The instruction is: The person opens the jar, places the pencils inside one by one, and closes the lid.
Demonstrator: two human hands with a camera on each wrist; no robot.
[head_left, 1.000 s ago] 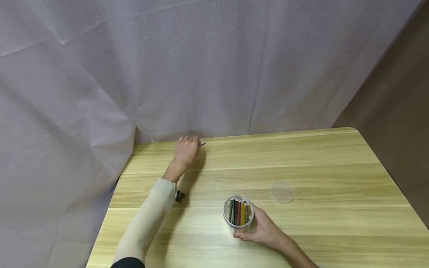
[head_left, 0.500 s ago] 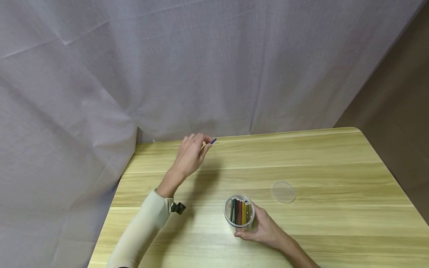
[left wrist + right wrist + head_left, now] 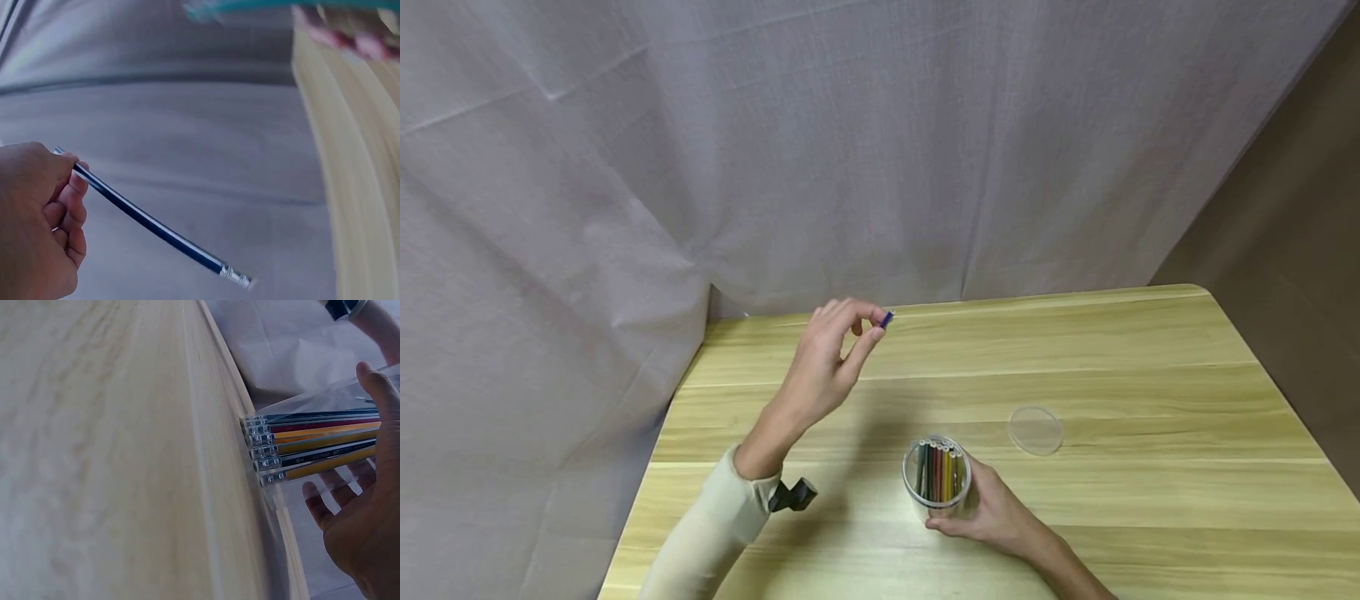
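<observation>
High over the table's far part, my left hand [image 3: 823, 362] pinches a dark blue pencil [image 3: 150, 219] between thumb and fingertips near one end. The pencil's other end, with a metal ferrule and eraser, slants away from the fingers in the left wrist view. My right hand [image 3: 996, 517] grips a clear plastic cylinder [image 3: 922, 507] from its right side, thumb and fingers around the wall. Inside stand several pencils [image 3: 325, 434], dark, red, orange and yellow, their ferrule ends at the cylinder's bottom. The cylinder's top is uncovered.
A clear round lid [image 3: 1034, 431] lies on the wooden table [image 3: 1150, 375], right of the cylinder. Grey cloth [image 3: 850, 167] hangs behind the table's far edge and down its left side. A small black device [image 3: 793, 496] is strapped at the left wrist.
My left hand has lifted the blue pencil from near the table's far edge and brought it up and slightly right. The right hand and cylinder have stayed in place.
</observation>
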